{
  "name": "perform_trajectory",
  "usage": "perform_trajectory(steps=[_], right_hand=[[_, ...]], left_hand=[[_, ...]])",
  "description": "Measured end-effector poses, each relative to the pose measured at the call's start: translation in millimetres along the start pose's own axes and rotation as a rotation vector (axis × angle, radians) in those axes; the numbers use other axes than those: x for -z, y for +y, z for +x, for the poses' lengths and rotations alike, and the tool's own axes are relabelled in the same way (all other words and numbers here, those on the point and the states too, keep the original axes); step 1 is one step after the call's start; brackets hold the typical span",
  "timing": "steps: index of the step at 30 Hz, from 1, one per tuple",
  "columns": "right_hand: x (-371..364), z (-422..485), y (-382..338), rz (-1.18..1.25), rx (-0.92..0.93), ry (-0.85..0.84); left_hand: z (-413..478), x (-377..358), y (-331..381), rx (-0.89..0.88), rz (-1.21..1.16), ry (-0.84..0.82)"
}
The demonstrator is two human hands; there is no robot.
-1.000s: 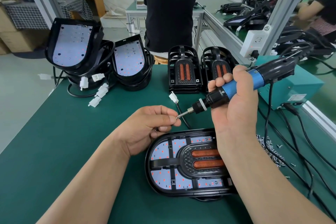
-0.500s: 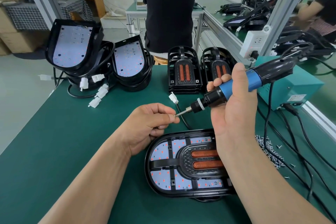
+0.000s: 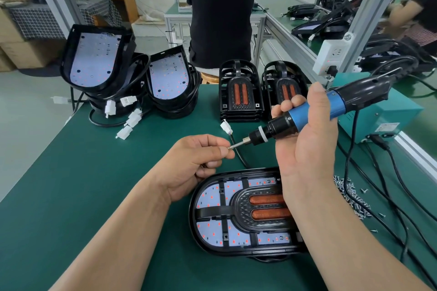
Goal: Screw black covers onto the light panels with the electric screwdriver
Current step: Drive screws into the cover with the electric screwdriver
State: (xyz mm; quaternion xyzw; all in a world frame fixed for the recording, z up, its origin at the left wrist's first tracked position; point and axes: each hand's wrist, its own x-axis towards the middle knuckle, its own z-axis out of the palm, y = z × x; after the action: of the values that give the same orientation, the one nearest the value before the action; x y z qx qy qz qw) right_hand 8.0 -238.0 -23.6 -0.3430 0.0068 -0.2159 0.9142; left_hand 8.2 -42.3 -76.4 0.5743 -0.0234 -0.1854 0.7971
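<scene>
Screw loading: pinching tiny silver screw in left hand, clamping right hand round blue-and-black electric screwdriver, bit tip touching screw. Probably worth keeping both coaxial before lowering to ribbed black cover on oval light panel, lying on green surface just beneath.

A pale green floor spreads on the left toward cardboard boxes and a far wooden cabinet, while an aluminium post stands right.

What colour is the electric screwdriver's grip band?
Blue, on the electric screwdriver; clearest in the head view.
</scene>
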Motion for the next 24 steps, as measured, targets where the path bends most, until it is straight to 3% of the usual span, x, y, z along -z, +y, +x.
perform_trajectory(steps=[24], right_hand=[[7.1, 4.8, 5.6, -0.057, -0.060, 0.054]], left_hand=[[2.2, 0.9, -2.9, -0.064, 0.067, 0.042]])
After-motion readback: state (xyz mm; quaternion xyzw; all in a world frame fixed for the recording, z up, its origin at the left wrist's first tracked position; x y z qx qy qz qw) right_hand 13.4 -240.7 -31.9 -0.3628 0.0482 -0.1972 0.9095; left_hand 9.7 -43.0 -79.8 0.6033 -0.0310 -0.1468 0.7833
